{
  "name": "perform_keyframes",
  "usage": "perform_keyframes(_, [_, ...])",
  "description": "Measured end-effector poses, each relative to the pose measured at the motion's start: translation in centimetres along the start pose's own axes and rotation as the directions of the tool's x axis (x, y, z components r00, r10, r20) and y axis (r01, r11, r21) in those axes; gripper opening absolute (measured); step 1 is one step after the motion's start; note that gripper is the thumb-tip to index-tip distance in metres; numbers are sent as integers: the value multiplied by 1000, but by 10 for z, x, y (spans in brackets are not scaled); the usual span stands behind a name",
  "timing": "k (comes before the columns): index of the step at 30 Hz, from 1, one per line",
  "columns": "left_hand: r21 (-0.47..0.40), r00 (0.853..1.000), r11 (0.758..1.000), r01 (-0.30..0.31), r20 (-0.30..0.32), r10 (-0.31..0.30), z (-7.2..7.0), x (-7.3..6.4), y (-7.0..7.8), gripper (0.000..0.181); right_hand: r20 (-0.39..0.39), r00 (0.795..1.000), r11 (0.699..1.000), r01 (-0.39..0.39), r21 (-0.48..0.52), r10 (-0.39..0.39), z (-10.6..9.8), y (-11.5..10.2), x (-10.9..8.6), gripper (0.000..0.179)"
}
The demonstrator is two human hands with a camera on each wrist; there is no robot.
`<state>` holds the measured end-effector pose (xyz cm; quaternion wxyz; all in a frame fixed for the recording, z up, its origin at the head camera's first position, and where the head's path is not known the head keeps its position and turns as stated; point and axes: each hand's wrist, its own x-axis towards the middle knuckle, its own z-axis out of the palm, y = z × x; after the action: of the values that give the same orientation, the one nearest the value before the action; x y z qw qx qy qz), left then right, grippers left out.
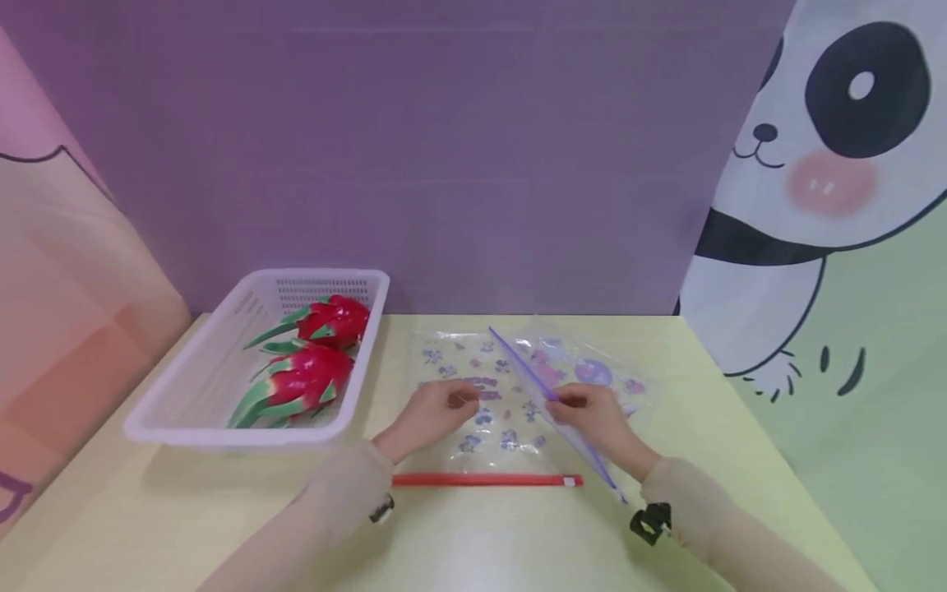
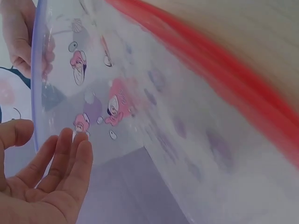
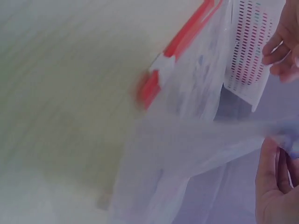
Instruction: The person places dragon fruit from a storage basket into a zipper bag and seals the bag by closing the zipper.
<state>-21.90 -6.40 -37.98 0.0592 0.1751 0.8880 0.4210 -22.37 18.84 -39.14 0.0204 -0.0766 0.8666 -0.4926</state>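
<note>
My right hand (image 1: 598, 418) pinches the purple zip edge of a clear zip bag (image 1: 521, 367) printed with pink and purple cartoon figures. That edge stands raised at a slant, and the bag's body spreads behind it to the right. My left hand (image 1: 438, 413) is just left of it, fingers loosely bent with nothing between them; in the left wrist view its fingertips (image 2: 84, 147) come close to the film. Below both hands, a second clear printed zip bag (image 1: 509, 441) lies flat, its red zip strip (image 1: 481, 480) toward me with a white slider.
To the left stands a white plastic basket (image 1: 376, 329) with slotted walls. Two red dragon fruits (image 1: 314, 378) with green leaf tips lie in it. The pale table (image 1: 473, 543) ends at a purple backdrop (image 1: 459, 164). A panda print (image 1: 784, 288) covers the right side.
</note>
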Motion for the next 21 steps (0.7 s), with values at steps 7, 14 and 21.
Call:
perform_keyframes(7, [-143, 1000, 990, -12, -7, 11, 12, 16, 9, 31, 22, 1000, 1000, 18, 24, -19, 17, -13, 8, 21])
perform_keyframes(14, [-341, 997, 940, 32, -60, -56, 17, 24, 13, 39, 16, 997, 994, 71, 89, -72, 32, -30, 16, 22])
perform_keyframes(21, [-432, 987, 900, 51, -115, -111, 20, 28, 9, 38, 0, 993, 987, 115, 109, -116, 42, -36, 20, 21])
